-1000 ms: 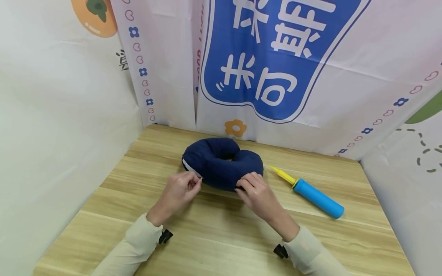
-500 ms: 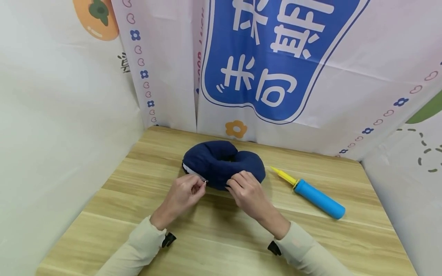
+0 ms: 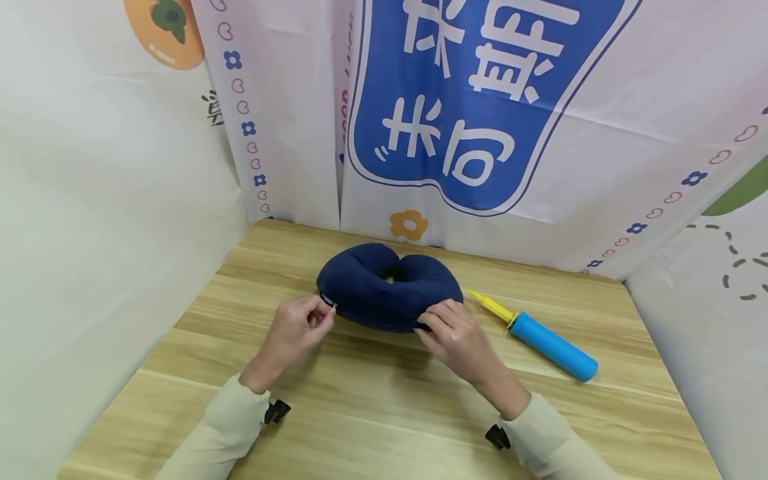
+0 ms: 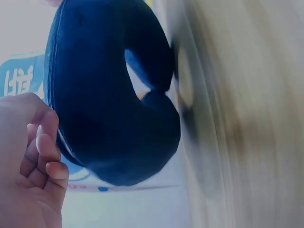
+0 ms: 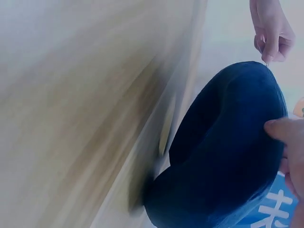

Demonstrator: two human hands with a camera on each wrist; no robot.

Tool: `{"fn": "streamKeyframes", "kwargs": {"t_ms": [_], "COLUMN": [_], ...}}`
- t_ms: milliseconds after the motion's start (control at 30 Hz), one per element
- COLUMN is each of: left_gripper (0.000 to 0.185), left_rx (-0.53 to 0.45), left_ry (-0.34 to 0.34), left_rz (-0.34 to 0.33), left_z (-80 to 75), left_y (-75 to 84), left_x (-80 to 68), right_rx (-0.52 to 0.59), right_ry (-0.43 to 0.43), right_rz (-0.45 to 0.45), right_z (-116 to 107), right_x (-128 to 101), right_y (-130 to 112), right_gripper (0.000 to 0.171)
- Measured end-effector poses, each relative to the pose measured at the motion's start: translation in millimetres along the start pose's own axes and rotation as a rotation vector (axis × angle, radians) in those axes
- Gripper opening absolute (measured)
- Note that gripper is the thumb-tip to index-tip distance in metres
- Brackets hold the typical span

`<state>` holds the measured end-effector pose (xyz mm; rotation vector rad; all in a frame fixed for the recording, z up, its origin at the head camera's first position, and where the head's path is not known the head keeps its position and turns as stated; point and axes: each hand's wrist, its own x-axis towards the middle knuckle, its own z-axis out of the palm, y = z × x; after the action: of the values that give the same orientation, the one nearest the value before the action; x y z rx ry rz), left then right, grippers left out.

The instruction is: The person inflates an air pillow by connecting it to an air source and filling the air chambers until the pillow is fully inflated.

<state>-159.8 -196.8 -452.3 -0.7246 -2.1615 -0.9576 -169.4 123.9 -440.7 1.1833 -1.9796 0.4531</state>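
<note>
A navy U-shaped neck pillow (image 3: 378, 297) is held just above the table at its front edge, its opening facing the back. At the pillow's left end my left hand (image 3: 297, 327) pinches a small zipper pull (image 3: 333, 306) between thumb and forefinger. A short sliver of pale lining shows beside it. My right hand (image 3: 456, 337) grips the pillow's front right edge, its thumb below and fingers on top. In the right wrist view the left hand (image 5: 273, 33) draws on the zipper end, while the right thumb (image 5: 275, 129) presses the fabric.
A blue hand pump (image 3: 555, 347) with a yellow nozzle (image 3: 493, 305) lies right of the pillow on the wooden table (image 3: 384, 413). Printed white sheets (image 3: 300, 133) stand behind the table and along both sides.
My left hand has moved left along the pillow's seam with the zipper pull, and the white strip has shrunk to a sliver. My right hand has shifted slightly right along the edge.
</note>
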Motion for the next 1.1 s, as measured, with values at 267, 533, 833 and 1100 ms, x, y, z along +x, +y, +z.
{"fn": "streamKeyframes", "kwargs": {"t_ms": [267, 533, 833, 1100], "left_gripper": [0.028, 0.029, 0.029, 0.031], "left_rx": [-0.042, -0.053, -0.18, -0.134], "left_ry": [-0.014, 0.021, -0.082, -0.092], "left_rz": [0.065, 0.042, 0.052, 0.072], "left_z": [8.8, -10.8, 2.9, 5.0], "left_y": [12.5, 7.0, 28.2, 33.9], "left_x": [2.7, 0.2, -0.6, -2.7], "right_rx": [-0.052, -0.078, -0.086, -0.092], "right_ry": [-0.005, 0.01, 0.016, 0.051], "right_rz": [-0.024, 0.02, -0.1, -0.119], "right_z": [12.8, 18.2, 34.8, 43.5], "right_x": [6.6, -0.5, 32.7, 37.0], "right_y": [-10.2, -0.3, -25.0, -27.3], "right_gripper": [0.02, 0.005, 0.038, 0.005]}}
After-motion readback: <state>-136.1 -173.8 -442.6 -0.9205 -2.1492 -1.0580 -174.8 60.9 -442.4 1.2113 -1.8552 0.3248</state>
